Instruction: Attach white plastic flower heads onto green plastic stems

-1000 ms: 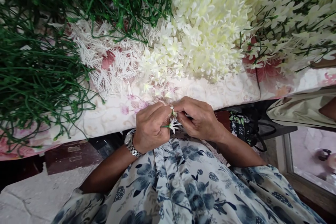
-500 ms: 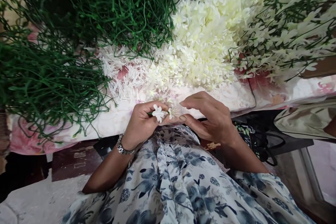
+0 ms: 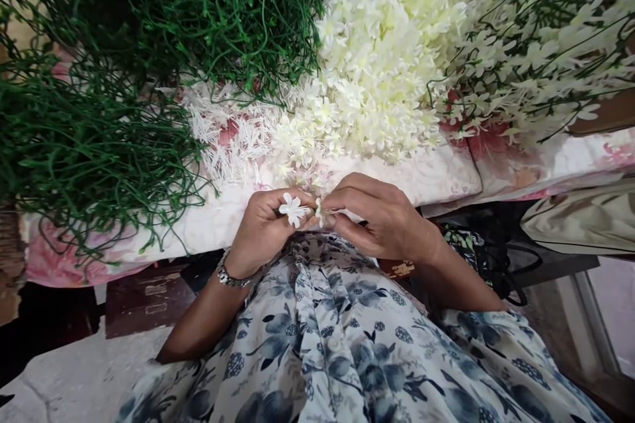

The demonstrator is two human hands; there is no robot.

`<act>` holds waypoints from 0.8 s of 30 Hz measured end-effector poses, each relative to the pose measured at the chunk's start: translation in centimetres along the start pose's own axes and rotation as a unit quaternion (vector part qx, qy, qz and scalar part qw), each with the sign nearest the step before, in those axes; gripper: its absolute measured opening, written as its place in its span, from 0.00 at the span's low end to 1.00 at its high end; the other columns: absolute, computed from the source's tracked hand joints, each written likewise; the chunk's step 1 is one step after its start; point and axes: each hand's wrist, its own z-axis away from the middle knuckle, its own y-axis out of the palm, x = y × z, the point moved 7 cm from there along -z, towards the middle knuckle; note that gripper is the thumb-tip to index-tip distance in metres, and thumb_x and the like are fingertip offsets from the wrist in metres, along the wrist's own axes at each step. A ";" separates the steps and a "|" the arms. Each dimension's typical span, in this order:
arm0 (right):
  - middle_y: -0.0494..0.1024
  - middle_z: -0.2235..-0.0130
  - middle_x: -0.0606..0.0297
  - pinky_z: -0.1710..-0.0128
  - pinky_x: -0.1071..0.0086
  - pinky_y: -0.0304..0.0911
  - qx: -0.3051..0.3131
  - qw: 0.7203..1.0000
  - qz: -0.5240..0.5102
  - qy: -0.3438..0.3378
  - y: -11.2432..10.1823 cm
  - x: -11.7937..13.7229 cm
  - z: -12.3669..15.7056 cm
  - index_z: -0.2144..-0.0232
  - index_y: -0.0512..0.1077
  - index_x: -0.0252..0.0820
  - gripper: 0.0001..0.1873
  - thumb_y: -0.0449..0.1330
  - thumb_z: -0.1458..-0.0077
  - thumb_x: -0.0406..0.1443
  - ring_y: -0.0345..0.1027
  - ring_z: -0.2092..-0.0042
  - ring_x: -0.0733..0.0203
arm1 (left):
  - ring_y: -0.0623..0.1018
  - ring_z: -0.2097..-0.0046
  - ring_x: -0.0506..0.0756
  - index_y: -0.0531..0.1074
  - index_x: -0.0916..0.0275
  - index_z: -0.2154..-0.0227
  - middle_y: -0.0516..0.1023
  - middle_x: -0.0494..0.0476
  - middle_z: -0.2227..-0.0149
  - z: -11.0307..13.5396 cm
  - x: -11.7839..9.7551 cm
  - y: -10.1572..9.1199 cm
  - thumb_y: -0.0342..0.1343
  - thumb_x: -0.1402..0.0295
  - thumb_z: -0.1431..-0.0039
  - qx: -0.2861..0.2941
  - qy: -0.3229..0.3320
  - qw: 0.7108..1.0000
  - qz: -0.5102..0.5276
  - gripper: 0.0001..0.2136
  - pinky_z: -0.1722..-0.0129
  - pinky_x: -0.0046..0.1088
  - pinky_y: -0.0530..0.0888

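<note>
My left hand [image 3: 262, 231], with a metal watch [image 3: 229, 275] at the wrist, is closed on a small white artificial flower [image 3: 292, 209] with a thin green stem hidden in the fingers. My right hand [image 3: 380, 215] meets it fingertip to fingertip, pinching a second small white blossom [image 3: 319, 210] beside the first. Both hands hover at the table's near edge, over my floral shirt [image 3: 342, 344].
A floral cloth [image 3: 436, 175] covers the table. A tangle of green plastic stems [image 3: 109, 79] fills the left. Thin white stamen pieces [image 3: 228, 135] lie in the middle, beside a heap of cream blossoms [image 3: 387, 73]. Assembled flower sprigs [image 3: 536, 59] lie at right. A dark bag [image 3: 476, 251] hangs below.
My left hand has turned, so the white flower now faces up between its fingers. The view has shifted slightly; both hands stay together at the table edge.
</note>
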 end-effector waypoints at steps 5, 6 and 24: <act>0.72 0.69 0.59 0.67 0.70 0.63 0.013 0.999 -0.036 0.013 -0.1 -0.2 -0.2 0.66 0.69 0.33 0.06 0.53 0.47 0.29 0.65 0.65 0.63 | 0.70 0.76 0.46 0.75 0.61 0.74 0.73 0.48 0.77 0.1 0.4 -0.1 0.59 0.75 0.56 -0.006 -0.021 0.999 0.025 0.04 0.75 0.21 0.69; 0.73 0.69 0.59 0.67 0.70 0.63 0.016 0.999 -0.037 0.015 0.0 -0.2 -0.2 0.66 0.69 0.34 0.07 0.53 0.47 0.29 0.65 0.65 0.63 | 0.70 0.75 0.46 0.75 0.61 0.75 0.74 0.48 0.77 0.1 0.4 -0.1 0.59 0.74 0.56 -0.004 -0.019 0.999 0.028 0.04 0.74 0.21 0.69; 0.73 0.69 0.62 0.67 0.73 0.61 0.023 1.000 -0.016 0.009 0.3 -0.1 -0.1 0.64 0.69 0.35 0.07 0.53 0.47 0.28 0.64 0.65 0.65 | 0.72 0.74 0.47 0.76 0.59 0.71 0.75 0.48 0.75 0.2 0.4 0.0 0.59 0.76 0.55 0.022 0.022 0.999 0.022 0.08 0.72 0.23 0.69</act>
